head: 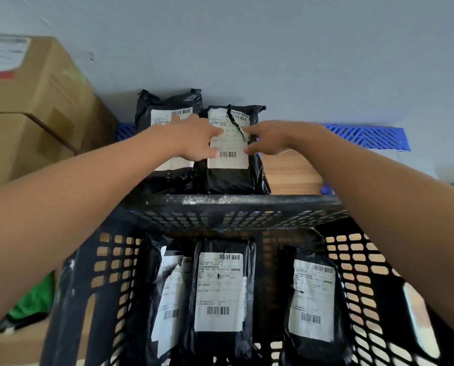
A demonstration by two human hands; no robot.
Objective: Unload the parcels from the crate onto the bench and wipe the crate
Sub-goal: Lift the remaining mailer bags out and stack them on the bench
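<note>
A black perforated crate (233, 204) fills the lower half of the view, its rim dusty white. Three black parcels with white labels lie inside: one at the left (168, 291), one in the middle (222, 294) and one at the right (313, 302). Two more black parcels stand on the wooden bench (292, 173) behind the crate, a left one (168, 112) and a right one (231, 178). My left hand (194, 138) and my right hand (270, 138) both reach over the crate's far rim and touch the right bench parcel's label with straight fingers.
Stacked cardboard boxes (36, 107) stand at the left against the grey wall. A blue slatted pallet (365, 137) lies behind the bench. Something green (33, 302) sits low at the left beside the crate, on another cardboard box.
</note>
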